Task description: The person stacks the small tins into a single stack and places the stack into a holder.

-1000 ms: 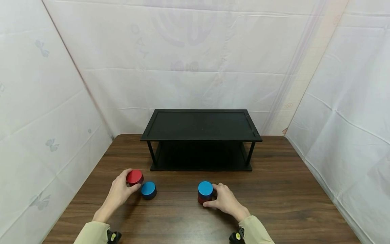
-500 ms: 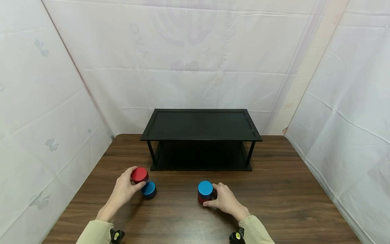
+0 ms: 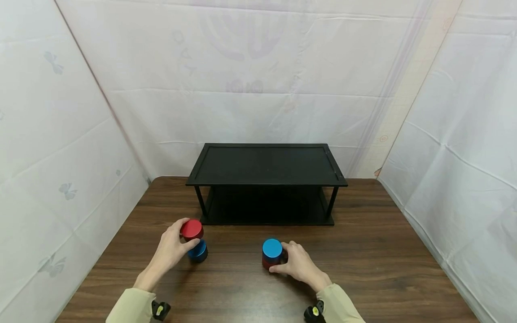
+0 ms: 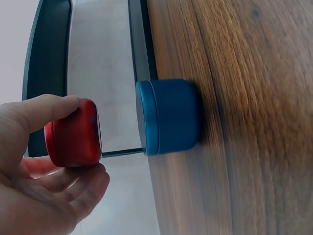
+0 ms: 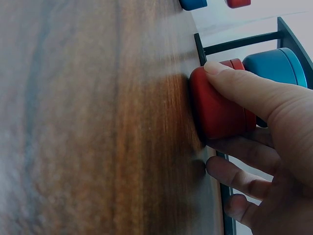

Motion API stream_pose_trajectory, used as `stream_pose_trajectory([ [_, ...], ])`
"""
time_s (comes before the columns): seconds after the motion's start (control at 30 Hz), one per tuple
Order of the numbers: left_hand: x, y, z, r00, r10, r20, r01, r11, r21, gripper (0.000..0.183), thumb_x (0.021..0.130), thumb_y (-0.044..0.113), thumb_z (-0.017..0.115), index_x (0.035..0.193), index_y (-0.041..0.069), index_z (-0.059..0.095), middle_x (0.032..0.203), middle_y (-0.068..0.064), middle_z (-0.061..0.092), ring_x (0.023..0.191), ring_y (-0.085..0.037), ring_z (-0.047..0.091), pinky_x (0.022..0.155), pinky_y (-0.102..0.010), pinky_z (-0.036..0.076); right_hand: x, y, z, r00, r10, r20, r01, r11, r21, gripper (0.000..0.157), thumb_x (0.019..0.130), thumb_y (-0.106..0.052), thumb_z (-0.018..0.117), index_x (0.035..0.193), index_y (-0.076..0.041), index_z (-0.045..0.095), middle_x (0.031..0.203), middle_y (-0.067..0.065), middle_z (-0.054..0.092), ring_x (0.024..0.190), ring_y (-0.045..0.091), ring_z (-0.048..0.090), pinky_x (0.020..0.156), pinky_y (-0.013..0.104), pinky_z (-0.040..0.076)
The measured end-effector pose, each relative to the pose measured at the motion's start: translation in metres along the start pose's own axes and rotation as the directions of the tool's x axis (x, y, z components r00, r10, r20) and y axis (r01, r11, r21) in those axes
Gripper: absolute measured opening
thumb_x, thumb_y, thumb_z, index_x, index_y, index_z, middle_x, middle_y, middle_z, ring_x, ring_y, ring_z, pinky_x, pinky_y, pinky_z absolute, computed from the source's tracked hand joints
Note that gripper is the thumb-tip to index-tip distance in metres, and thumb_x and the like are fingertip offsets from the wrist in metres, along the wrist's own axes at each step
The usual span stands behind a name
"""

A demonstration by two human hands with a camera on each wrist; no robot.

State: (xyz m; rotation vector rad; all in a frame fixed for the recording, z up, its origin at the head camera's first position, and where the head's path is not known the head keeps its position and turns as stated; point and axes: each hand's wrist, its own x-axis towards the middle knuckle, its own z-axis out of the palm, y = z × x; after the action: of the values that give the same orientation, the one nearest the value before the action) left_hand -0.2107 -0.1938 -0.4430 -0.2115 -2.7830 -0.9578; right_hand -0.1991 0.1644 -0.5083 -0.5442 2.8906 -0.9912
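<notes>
My left hand (image 3: 171,246) grips a small round red tin (image 4: 76,133) between thumb and fingers, lifted off the table. Just beyond the red tin's base, a gap apart in the left wrist view, a blue tin (image 4: 171,116) stands on the table; in the head view the red one partly overlaps it. At the middle right, my right hand (image 3: 300,267) holds a second red tin (image 5: 220,103) at the bottom of a stack of two, thumb on one side and fingers on the other. Another blue tin (image 3: 272,248) sits on top of that red one.
A black two-tier rack (image 3: 266,166) stands at the back of the brown wooden table (image 3: 383,251). White sheeting (image 3: 258,67) hangs behind it and along both sides.
My left hand has carried the red tin rightward and slightly away from me, from beside the left blue tin to over its far edge. The right hand and its stack stay put.
</notes>
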Motion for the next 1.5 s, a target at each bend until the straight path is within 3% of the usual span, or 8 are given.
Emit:
stream_pose_trajectory([
  [1.1, 0.002, 0.037, 0.028, 0.997, 0.081, 0.021, -0.080, 0.995, -0.053, 0.065, 0.078, 0.017, 0.079, 0.133, -0.001, 0.049, 0.122, -0.020, 0.061, 0.104, -0.029, 0.058, 0.084, -0.041, 0.054, 0.000, -0.001, 0.000, 1.000, 0.009, -0.008, -0.009, 1.000, 0.002, 0.060, 0.071, -0.047, 0.082, 0.115, -0.010, 0.064, 0.093, 0.000, 0.058, 0.084, 0.013, 0.051, 0.072, 0.034, 0.048],
  [1.5, 0.000, 0.053, 0.032, 0.993, 0.117, 0.026, -0.115, 0.992, -0.060, 0.066, 0.077, 0.017, 0.080, 0.134, 0.001, 0.050, 0.121, -0.016, 0.062, 0.098, -0.023, 0.057, 0.081, -0.036, 0.051, 0.000, 0.000, 0.002, 1.000, 0.002, -0.010, -0.003, 1.000, -0.007, 0.061, 0.071, -0.047, 0.082, 0.115, -0.009, 0.065, 0.094, 0.001, 0.059, 0.085, 0.014, 0.052, 0.072, 0.035, 0.049],
])
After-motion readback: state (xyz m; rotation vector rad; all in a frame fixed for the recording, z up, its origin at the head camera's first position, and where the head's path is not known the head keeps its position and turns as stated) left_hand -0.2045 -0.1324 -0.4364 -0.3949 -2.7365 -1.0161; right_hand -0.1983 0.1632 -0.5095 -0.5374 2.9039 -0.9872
